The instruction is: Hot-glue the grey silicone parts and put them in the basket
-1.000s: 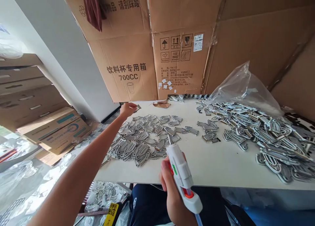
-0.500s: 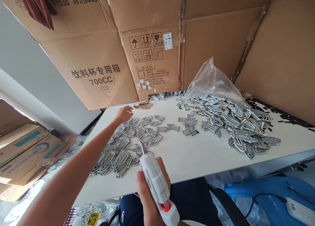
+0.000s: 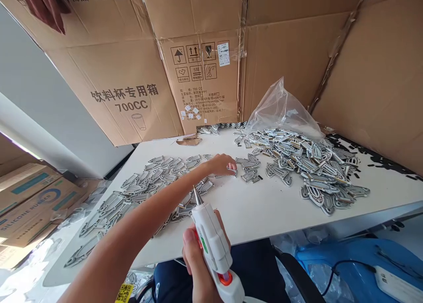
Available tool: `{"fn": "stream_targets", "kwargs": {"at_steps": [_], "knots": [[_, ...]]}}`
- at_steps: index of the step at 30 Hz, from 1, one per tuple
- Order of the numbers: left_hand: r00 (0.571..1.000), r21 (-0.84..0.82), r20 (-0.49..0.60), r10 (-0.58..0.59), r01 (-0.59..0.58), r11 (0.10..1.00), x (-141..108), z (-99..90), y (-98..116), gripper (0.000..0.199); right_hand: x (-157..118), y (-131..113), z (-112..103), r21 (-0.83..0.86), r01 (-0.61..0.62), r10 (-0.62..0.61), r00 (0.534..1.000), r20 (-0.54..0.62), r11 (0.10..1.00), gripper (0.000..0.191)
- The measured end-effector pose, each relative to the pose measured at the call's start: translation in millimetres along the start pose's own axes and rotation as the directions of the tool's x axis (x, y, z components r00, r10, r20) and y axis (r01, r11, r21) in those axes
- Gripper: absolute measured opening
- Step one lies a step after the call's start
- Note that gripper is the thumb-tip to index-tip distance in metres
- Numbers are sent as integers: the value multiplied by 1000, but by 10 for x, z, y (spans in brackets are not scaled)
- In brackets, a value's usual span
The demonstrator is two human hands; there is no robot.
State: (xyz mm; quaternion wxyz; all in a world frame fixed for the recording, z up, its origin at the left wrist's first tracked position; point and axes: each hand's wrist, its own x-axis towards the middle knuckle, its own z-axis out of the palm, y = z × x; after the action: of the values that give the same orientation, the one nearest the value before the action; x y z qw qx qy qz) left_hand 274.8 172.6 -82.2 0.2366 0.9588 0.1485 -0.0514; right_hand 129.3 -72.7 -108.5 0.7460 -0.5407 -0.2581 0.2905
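Note:
My right hand (image 3: pixel 200 263) is wrapped around a white hot glue gun (image 3: pixel 213 241), its metal nozzle pointing up and away over the table's near side. A glue stick shows in the red ring at its back. My left hand (image 3: pixel 223 165) reaches across the table with fingers curled down on a flat grey tag-shaped piece (image 3: pixel 234 172), mostly hidden under the hand. Many similar grey pieces (image 3: pixel 145 179) are spread to the left, partly behind my left forearm. A few more grey pieces (image 3: pixel 249 164) lie just right of my left hand.
A large heap of striped grey pieces (image 3: pixel 310 162) covers the table's right part, with a clear plastic bag (image 3: pixel 284 107) behind it. Black strips (image 3: pixel 376 153) lie at the back right. Cardboard walls (image 3: pixel 280 56) enclose the white table (image 3: pixel 244 210). A cardboard scrap (image 3: pixel 189 140) lies at the back.
My left hand has moved right, from the far left of the spread pieces to a piece near the middle. Pieces at the left now spread farther toward the near left edge.

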Motion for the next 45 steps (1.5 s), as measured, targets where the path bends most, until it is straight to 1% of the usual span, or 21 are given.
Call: {"fn": "stream_targets", "kwargs": {"at_steps": [2,4,6,8,10,12,16,19,22,25,27,29,30,32,35,38,41,42,43,44,45], "knots": [[1000,-63,9,-17,18,998,3,12,-1,18,-13,-84,30,16,-76,76,996,-51,997,48],[999,-139,14,-43,45,989,2,21,9,21,-34,-137,58,34,-109,111,991,-77,993,51],[997,-224,20,-72,74,972,-10,21,33,22,-48,-143,67,43,-83,88,990,-114,996,49],[995,-310,28,-94,98,946,-39,1,71,25,-47,-123,51,43,-17,23,992,-128,999,45],[994,-390,39,-103,110,914,-86,-39,123,28,-38,-117,16,53,16,-10,995,-97,998,42],[995,-461,47,-93,104,881,-148,-90,185,27,-34,-148,-24,63,4,-1,999,-53,998,40],[999,-563,45,-25,46,825,-291,-172,315,24,-58,-249,-86,34,-2,3,1000,-20,999,35],[1000,-584,17,13,-1,812,-400,-184,380,21,-83,-277,-120,22,-35,34,999,15,999,35],[1000,-589,-13,5,-11,808,-489,-203,406,17,-88,-282,-145,-8,-51,51,999,15,999,36],[999,-613,-16,-43,24,789,-586,-297,418,29,-71,-275,-148,17,-35,35,999,22,999,34],[994,-677,-56,-98,34,735,-709,-401,431,34,-55,-246,-144,64,-9,7,999,33,998,35],[969,-769,-182,-166,-35,639,-922,-513,452,30,-40,-194,-151,92,-3,-1,999,43,996,38],[941,-803,-265,-208,-96,588,-1067,-561,465,26,-32,-166,-163,101,-9,4,999,54,995,39],[852,-825,-424,-307,-224,519,-1422,-620,495,21,-13,-127,-201,120,-31,19,994,105,992,41],[699,-806,-555,-450,-318,499,-2021,-553,539,20,36,-149,-256,148,-55,17,970,243,987,42],[535,-778,-617,-577,-305,549,-2504,-277,541,28,83,-244,-255,138,-65,17,947,322,988,44],[346,-745,-664,-662,-244,620,-2768,62,486,39,84,-312,-198,91,-19,-14,939,343,996,47],[300,-734,-678,-671,-227,640,-2817,149,465,41,75,-315,-174,66,-1,-22,935,353,998,48],[267,-724,-689,-674,-220,654,-2856,215,446,42,63,-307,-149,43,14,-28,931,363,999,48],[251,-717,-697,-672,-224,660,-2887,256,433,43,52,-290,-125,26,23,-31,928,371,999,47],[253,-712,-702,-666,-240,660,-2914,277,427,43,42,-267,-103,16,23,-27,925,380,1000,47]]}}
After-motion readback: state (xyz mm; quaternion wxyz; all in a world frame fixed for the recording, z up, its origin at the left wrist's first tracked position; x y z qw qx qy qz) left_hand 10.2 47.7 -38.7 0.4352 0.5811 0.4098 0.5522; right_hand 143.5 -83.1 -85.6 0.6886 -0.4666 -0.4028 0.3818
